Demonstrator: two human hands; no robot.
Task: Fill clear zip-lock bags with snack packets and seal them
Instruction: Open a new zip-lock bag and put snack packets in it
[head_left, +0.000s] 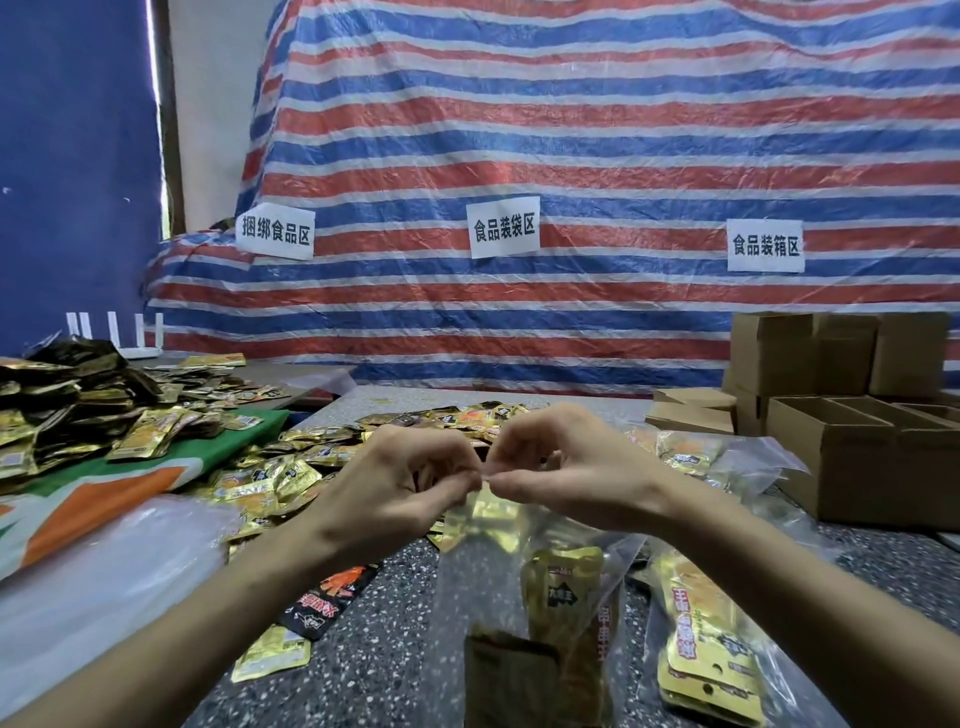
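Observation:
A clear zip-lock bag (498, 587) hangs in front of me above the speckled table (384, 639), with several gold snack packets (563, 587) inside. My left hand (400, 483) and my right hand (561, 467) meet at the bag's top edge, each pinching it between thumb and fingertips. A second filled clear bag (711, 644) lies on the table to the right of it. Loose gold snack packets (280, 478) are scattered behind and to the left of my hands.
A big heap of gold and dark packets (62, 410) covers the left side. A stack of clear plastic bags (104, 577) lies at near left. Open cardboard boxes (852, 441) stand at right. A striped tarp (571, 156) with paper signs hangs behind.

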